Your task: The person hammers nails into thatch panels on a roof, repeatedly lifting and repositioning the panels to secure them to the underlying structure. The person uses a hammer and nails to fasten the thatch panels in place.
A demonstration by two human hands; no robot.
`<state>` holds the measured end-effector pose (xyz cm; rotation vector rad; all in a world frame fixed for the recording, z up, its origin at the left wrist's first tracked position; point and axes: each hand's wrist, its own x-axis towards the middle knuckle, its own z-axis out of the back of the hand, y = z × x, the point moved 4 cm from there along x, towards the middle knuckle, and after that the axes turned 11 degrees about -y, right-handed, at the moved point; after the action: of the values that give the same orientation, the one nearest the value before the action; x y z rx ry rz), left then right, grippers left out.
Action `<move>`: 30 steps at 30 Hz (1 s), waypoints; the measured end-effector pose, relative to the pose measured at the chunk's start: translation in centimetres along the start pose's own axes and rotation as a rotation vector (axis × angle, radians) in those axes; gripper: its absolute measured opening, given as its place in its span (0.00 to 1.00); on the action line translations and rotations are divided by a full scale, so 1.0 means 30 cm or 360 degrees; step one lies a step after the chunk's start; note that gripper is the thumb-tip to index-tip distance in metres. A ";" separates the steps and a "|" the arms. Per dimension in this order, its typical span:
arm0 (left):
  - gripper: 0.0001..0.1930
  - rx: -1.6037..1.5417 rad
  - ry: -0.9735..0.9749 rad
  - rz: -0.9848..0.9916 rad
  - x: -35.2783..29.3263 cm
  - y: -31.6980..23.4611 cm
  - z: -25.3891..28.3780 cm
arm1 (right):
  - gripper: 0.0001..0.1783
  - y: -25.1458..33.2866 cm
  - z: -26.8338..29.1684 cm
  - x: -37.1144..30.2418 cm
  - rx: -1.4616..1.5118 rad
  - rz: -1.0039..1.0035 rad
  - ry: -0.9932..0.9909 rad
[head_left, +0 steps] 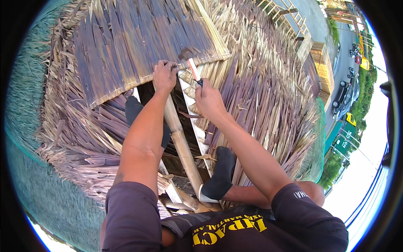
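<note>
Head view: right hand (208,101) grips hammer (189,62), left hand (164,76) perhaps pinching a nail.

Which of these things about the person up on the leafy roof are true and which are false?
1. The right hand holds a hammer with a pale wooden handle. True.
2. The left hand rests on the edge of the dried palm-leaf thatch panel. True.
3. The person wears bright red shoes. False: dark socks.
4. The thick bamboo pole lies on top of the thatch. False: it runs beneath, in the open gap.
</note>
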<state>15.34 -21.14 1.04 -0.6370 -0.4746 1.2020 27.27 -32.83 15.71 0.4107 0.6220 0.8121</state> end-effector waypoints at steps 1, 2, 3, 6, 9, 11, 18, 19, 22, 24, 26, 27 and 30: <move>0.12 0.0024 0.0047 0.0031 -0.004 0.001 -0.003 | 0.14 0.018 0.017 -0.009 0.0027 0.0064 -0.0042; 0.12 0.0018 0.0032 0.0019 -0.004 -0.003 -0.001 | 0.14 0.036 0.028 -0.016 0.0071 0.0149 -0.0102; 0.12 0.0010 -0.0009 -0.0003 0.000 -0.008 0.004 | 0.14 0.050 0.034 -0.020 0.0117 0.0238 -0.0171; 0.12 0.0050 0.0081 0.0035 0.008 -0.009 -0.002 | 0.13 0.022 -0.013 -0.016 -0.0096 0.0096 -0.0038; 0.11 0.0092 0.0131 0.0028 0.008 -0.005 -0.003 | 0.13 -0.043 -0.068 0.018 -0.0217 -0.0032 0.0060; 0.12 0.0058 0.0038 -0.0019 -0.009 -0.017 -0.002 | 0.14 -0.089 -0.093 0.029 -0.0245 -0.0100 0.0118; 0.21 -0.1141 -0.0463 0.1777 -0.149 -0.041 -0.133 | 0.15 -0.144 -0.123 0.017 -0.0237 -0.0322 0.0266; 0.22 -0.1512 -0.0476 0.2191 -0.142 -0.047 -0.182 | 0.15 -0.144 -0.124 0.012 -0.0247 -0.0332 0.0261; 0.26 -0.1506 -0.0672 0.2754 -0.105 -0.023 -0.228 | 0.16 -0.144 -0.129 0.001 -0.0243 -0.0338 0.0261; 0.28 -0.1738 -0.0633 0.2971 -0.075 0.006 -0.245 | 0.16 -0.138 -0.127 0.008 -0.0233 -0.0341 0.0219; 0.28 -0.1926 -0.0568 0.2948 -0.060 0.036 -0.259 | 0.16 -0.123 -0.117 0.025 -0.0250 -0.0332 0.0231; 0.28 -0.1986 -0.0544 0.2967 -0.061 0.048 -0.270 | 0.16 -0.114 -0.106 0.031 -0.0298 -0.0360 0.0258; 0.22 -0.2186 -0.0567 0.2782 -0.067 0.087 -0.306 | 0.17 -0.044 -0.035 0.055 -0.0281 -0.0218 0.0164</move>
<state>18.86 -24.29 -7.48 -2.3165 -1.1318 2.5899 28.16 -32.26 13.60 0.1642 0.6606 0.7536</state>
